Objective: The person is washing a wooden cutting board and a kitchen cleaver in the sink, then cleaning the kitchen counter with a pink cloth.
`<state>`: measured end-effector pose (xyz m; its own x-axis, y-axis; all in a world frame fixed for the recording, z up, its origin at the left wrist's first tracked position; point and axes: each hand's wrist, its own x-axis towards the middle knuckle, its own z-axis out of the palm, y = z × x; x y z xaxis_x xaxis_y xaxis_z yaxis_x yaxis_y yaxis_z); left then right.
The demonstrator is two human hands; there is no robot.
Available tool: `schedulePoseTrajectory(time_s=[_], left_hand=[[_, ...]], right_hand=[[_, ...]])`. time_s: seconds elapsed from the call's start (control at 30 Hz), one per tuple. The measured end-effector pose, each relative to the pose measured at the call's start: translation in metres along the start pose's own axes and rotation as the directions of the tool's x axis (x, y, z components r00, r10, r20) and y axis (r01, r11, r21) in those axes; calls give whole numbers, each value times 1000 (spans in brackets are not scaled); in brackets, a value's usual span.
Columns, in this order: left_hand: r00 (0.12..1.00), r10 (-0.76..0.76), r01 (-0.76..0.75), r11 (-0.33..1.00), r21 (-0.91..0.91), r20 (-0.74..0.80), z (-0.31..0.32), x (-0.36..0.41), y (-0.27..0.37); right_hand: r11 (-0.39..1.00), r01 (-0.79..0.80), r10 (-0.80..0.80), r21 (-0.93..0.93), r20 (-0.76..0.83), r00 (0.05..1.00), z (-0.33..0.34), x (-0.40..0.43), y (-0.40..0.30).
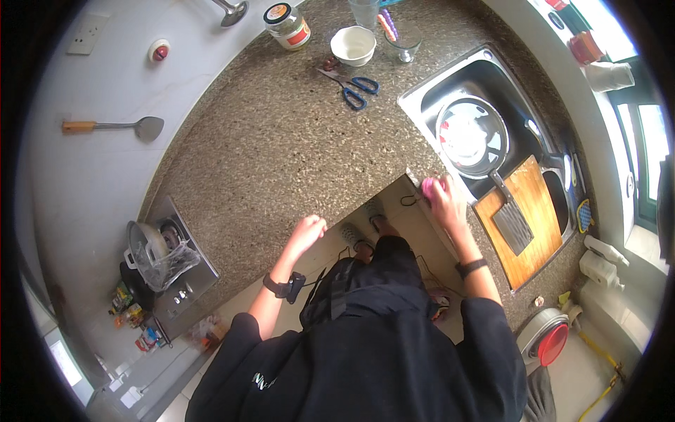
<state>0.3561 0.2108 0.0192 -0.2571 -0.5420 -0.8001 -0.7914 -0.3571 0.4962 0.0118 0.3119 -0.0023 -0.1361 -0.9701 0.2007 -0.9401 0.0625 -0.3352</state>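
My right hand (448, 205) grips a crumpled pink item (429, 188), perhaps a cloth or scrubber, at the counter corner beside the sink. Most of that item is hidden by my fingers. Over the front edge of the speckled stone countertop (274, 153) is my left hand (307, 235), its fingers curled in with nothing visible in them. Just right of my right hand, a wooden cutting board (540, 211) lies across part of the steel sink (430, 100), with a cleaver (512, 224) resting on it. A shiny round metal pan (472, 138) sits in the basin.
Blue-handled scissors (354, 90) lie open near a white bowl (353, 46), a lidded glass jar (287, 27) and a footed glass cup (405, 46). At left, a pot (147, 243) with clear plastic stands on a stove (203, 266). A spatula (147, 128) hangs on the wall.
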Motion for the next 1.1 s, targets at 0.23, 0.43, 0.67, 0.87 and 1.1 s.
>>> schedulePoseTrajectory(time_s=[0.23,0.43,0.67,0.87,1.1], left_hand=[[964,168,-37,850,525,-205,11,-21,-21],[954,138,47,808,587,-266,9,-24,-12],[970,133,27,776,630,-204,7,-24,-2],[968,159,-11,802,597,-196,4,-29,-13],[957,223,-73,801,595,-183,2,-33,-13]], right_hand=[[925,-371,380,84,-222,898,-5,65,49],[992,66,-79,106,121,989,16,7,-30],[972,205,-187,-111,151,971,34,5,-16],[991,51,-51,126,-2,999,28,16,-10],[911,-203,169,-358,-124,978,18,71,85]])
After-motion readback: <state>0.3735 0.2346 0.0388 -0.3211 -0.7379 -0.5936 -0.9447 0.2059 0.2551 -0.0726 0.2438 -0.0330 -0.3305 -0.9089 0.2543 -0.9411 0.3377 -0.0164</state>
